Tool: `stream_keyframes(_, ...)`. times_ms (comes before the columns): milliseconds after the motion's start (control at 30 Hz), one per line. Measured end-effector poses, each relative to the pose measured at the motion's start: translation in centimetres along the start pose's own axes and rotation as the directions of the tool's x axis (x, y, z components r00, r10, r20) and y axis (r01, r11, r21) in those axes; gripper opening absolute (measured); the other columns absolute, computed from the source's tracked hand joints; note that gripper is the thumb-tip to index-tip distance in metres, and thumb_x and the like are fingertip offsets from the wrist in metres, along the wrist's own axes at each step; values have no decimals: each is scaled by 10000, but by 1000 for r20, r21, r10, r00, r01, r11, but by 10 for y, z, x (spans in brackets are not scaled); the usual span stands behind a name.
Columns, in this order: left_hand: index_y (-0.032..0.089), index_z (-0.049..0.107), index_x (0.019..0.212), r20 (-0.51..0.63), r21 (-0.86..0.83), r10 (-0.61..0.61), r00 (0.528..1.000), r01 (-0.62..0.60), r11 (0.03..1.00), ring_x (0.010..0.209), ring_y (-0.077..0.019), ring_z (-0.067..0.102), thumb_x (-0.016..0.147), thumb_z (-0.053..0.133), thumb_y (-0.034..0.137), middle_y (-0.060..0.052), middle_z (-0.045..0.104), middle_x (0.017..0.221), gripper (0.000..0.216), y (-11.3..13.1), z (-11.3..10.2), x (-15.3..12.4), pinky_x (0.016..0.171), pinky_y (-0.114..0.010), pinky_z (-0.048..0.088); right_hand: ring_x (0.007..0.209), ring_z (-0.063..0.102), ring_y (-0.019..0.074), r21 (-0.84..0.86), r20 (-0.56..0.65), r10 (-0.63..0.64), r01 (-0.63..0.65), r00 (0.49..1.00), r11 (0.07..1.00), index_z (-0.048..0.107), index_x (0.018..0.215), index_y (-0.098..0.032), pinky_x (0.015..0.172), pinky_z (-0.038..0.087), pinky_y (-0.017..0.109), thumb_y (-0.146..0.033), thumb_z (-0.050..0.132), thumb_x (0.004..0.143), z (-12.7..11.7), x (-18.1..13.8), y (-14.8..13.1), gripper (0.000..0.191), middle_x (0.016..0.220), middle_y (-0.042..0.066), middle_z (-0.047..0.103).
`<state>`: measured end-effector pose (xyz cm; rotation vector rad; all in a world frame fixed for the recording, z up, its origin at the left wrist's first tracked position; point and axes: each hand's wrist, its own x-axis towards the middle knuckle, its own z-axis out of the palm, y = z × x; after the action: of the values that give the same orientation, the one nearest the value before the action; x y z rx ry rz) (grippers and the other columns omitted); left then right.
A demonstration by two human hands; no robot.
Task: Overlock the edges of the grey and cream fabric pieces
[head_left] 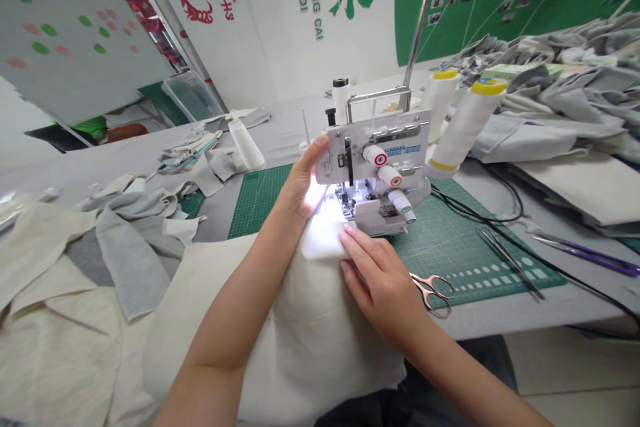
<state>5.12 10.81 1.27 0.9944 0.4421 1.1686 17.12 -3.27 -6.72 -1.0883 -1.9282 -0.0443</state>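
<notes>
A white overlock sewing machine (373, 170) stands on the table with its lamp lit over the needle area. Cream fabric (310, 320) runs from my lap up to the machine's presser foot (347, 203). My left hand (306, 177) is at the machine's left side, thumb up against the casing; its other fingers are hidden behind the machine. Lying on the fabric just in front of the foot is my right hand (383, 277), fingers stretched out and flat on the cloth. Rose-coloured scissors (434, 290) lie right beside that hand, partly covered by it.
A green cutting mat (263, 197) lies under the machine. Tweezers (513, 263), purple-handled snips (590, 253) and black cables (480, 213) are at right. Thread cones (470, 123) stand behind. Fabric scraps (135, 233) cover the left; a cloth pile (565, 93) fills the back right.
</notes>
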Motion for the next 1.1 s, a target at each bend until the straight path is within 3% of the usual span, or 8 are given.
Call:
stream_keyframes(567, 219, 729, 1016, 40, 31, 51, 998, -52, 998, 1205, -307, 612, 808, 716, 483, -32, 752, 1056, 336, -3, -5, 2, 1033, -429, 489, 1087, 616, 280, -2, 1, -13, 13, 1000, 1000, 534, 1386, -143, 905, 561, 475, -106, 533, 940, 0, 2, 1, 448, 1309, 157, 649)
stream_keyframes(700, 220, 729, 1028, 62, 17, -24, 998, 23, 1000, 1242, -332, 582, 806, 717, 484, -50, 740, 1104, 345, 3, -5, 1, 1036, -471, 482, 1093, 617, 288, -3, 4, -17, 17, 1000, 1000, 541, 1381, -133, 908, 559, 478, -104, 542, 934, -1, 2, 1, 448, 1313, 161, 647)
stream_keyframes(867, 213, 715, 1014, -6, -14, -90, 996, 90, 996, 1304, -326, 526, 795, 738, 419, -48, 731, 1115, 302, 12, -5, -1, 1055, -473, 464, 1085, 624, 287, -9, 1, -15, 15, 1000, 1000, 549, 1377, -139, 902, 562, 475, -104, 538, 934, 0, 2, 1, 444, 1307, 158, 651)
stream_keyframes(1100, 161, 694, 1007, -13, -54, -172, 985, 171, 984, 1247, -332, 566, 778, 768, 359, -90, 728, 1086, 312, 24, 0, -5, 1076, -497, 440, 1083, 619, 297, -21, 4, -23, 23, 1000, 1000, 585, 1312, -67, 901, 563, 477, -99, 559, 926, -1, 2, 1, 388, 1301, 184, 652)
